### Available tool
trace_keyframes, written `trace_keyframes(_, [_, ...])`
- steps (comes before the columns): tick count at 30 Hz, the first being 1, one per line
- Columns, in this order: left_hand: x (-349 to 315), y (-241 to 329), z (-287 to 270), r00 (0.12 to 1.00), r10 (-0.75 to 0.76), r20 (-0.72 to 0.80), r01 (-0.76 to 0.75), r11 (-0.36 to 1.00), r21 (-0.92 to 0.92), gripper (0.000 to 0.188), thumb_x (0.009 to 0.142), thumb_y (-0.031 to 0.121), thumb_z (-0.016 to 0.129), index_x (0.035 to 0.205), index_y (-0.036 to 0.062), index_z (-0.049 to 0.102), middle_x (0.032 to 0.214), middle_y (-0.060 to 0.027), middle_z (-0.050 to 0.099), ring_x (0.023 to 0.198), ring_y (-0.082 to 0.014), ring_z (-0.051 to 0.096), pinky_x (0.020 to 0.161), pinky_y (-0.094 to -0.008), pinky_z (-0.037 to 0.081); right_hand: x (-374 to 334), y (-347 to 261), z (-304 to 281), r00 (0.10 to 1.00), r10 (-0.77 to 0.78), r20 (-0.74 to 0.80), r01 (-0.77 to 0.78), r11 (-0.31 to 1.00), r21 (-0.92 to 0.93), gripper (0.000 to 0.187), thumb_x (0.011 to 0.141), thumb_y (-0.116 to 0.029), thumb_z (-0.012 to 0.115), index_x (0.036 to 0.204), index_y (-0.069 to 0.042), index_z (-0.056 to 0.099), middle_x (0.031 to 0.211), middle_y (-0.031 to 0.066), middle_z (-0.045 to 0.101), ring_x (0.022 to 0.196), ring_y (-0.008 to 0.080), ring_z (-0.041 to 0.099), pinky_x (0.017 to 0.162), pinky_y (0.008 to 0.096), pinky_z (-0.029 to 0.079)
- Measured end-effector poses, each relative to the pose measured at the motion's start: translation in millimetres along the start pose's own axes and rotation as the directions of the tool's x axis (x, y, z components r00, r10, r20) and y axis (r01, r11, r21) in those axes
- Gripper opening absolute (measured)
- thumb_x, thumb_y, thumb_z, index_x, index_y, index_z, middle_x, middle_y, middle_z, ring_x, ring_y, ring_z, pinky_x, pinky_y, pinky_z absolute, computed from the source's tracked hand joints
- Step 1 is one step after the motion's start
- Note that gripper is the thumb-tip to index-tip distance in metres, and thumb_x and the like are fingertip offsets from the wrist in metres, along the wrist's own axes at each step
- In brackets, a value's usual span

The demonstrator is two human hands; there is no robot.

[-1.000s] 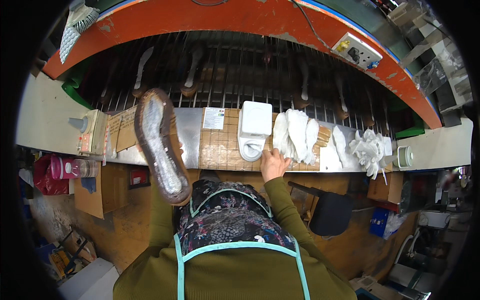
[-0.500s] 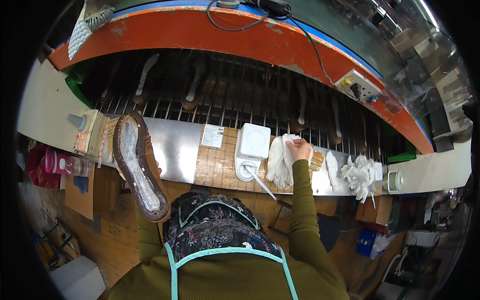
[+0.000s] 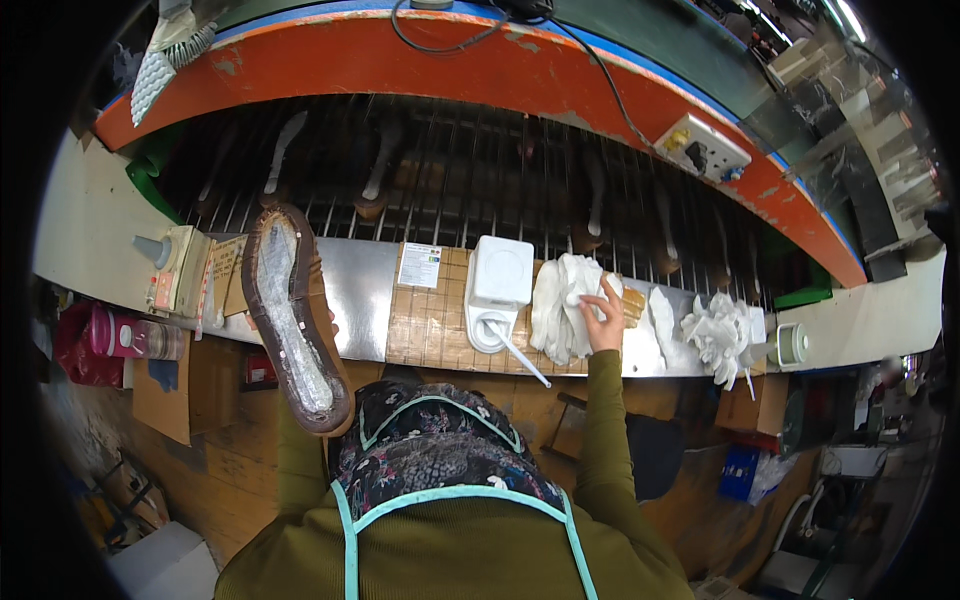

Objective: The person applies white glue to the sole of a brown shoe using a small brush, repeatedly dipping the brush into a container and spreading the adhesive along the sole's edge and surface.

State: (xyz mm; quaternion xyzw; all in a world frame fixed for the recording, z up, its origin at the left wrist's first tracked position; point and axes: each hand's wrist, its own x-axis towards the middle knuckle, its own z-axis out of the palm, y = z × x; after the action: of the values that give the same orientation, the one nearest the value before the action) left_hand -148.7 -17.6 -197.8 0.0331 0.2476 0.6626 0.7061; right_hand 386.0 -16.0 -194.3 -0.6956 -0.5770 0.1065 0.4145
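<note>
My left hand (image 3: 333,325) is wrapped round a brown shoe upper (image 3: 282,320), mostly hidden behind it. The upper is tilted with its bottom side up, showing a silvery-grey middle inside a dark brown rim. At a pile of white cloths (image 3: 563,310), perhaps gloves, my right hand (image 3: 602,320) has its thumb and fingers apart, the tips by the cloth's right edge. Left of that pile stands a white plastic container (image 3: 500,275) with a small round well, from which a white-handled brush or stick (image 3: 525,360) leans out.
Behind the ledge runs a rod conveyor (image 3: 440,170) carrying several more shoe pieces, under an orange beam (image 3: 330,62) with a socket strip (image 3: 703,147). Crumpled white cloths (image 3: 722,335) lie on the right. A small beige box (image 3: 180,270) with a grey nozzle stands at the left.
The right hand has loosened from the cloth and drawn slightly down, its fingers now more spread. The shoe upper has shifted a little to the right in the picture. The whole view has turned slightly.
</note>
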Motion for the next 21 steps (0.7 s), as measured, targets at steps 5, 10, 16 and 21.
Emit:
trace_keyframes(5, [17,-21,18,0.995,-0.023,0.097,0.019,0.999,0.043,0.082,0.087,0.07,0.041,0.136,0.0041,0.042,0.119,-0.0166,0.058,0.096,-0.0248,0.063,0.08,-0.0368,0.057,-69,-20,-48,0.984,-0.028,0.174,0.027,1.0,0.012,0.014,0.069,-0.009,0.079,0.083,-0.014,0.078,0.131,0.0099,0.057,0.136,0.0338,0.034,0.108,0.0438,0.033])
trace_keyframes(10, [41,-50,55,0.95,-0.029,0.311,-0.011,0.992,0.126,0.081,0.088,0.069,0.04,0.136,0.0046,0.043,0.119,-0.014,0.059,0.097,-0.0221,0.063,0.081,-0.0347,0.057,-91,-121,-101,0.944,-0.032,0.329,-0.075,0.949,0.306,0.009,0.073,-0.002,0.076,0.081,-0.004,0.072,0.093,0.0068,0.072,0.104,0.0254,0.064,0.107,0.0451,0.035])
trace_keyframes(16, [24,-99,150,0.917,-0.095,0.386,-0.056,0.931,0.361,0.094,0.079,0.08,0.043,0.136,0.0051,0.042,0.119,-0.0124,0.058,0.099,-0.0204,0.062,0.081,-0.0336,0.057,-91,-221,-93,0.939,-0.205,0.276,-0.092,0.624,0.776,0.012,0.078,0.006,0.07,0.087,0.003,0.063,0.085,0.0087,0.067,0.082,0.0168,0.067,0.083,0.032,0.053])
trace_keyframes(21, [11,-129,182,0.832,-0.279,0.48,0.093,0.922,0.376,0.101,0.074,0.085,0.04,0.14,0.0081,0.038,0.128,-0.012,0.053,0.11,-0.0226,0.058,0.092,-0.0369,0.052,-63,-282,-74,0.94,-0.175,0.294,-0.165,0.522,0.837,0.016,0.085,0.001,0.067,0.099,0.003,0.058,0.094,0.0057,0.063,0.087,0.0102,0.062,0.076,0.0225,0.051])
